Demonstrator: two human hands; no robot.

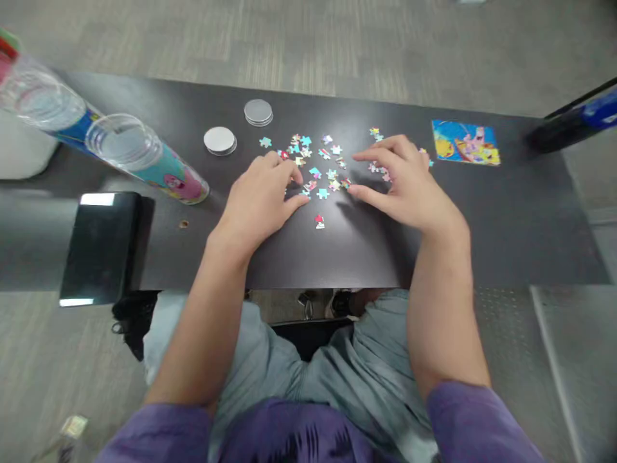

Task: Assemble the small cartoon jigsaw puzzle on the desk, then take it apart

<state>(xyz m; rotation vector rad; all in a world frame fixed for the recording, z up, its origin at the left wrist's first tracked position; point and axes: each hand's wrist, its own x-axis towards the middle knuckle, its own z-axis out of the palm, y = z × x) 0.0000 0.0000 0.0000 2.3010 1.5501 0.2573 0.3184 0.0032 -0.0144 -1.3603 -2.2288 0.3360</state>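
Small jigsaw puzzle pieces (322, 193) in light blue, pink and red lie loosely scattered on the dark table (308, 263). My left hand (263, 196) rests palm down at the left side of the pile, thumb and fingers apart, with several pieces at and partly under its fingertips. On the pile's right side is my right hand (402, 183), its thumb and fingers spread. Its thumb tip is beside a multicoloured piece (346, 184), and other pieces are partly hidden behind the hand. One red and white piece (319, 222) sits apart, nearer to me.
A colourful cartoon picture card (466, 142) lies at the right. White round lids (220, 140) and grey ones (258, 112) are left of the pile. Two clear-topped cartoon tubes (168, 170), a black box (101, 247) and a dark blue bottle-like object (573, 122) stand farther out.
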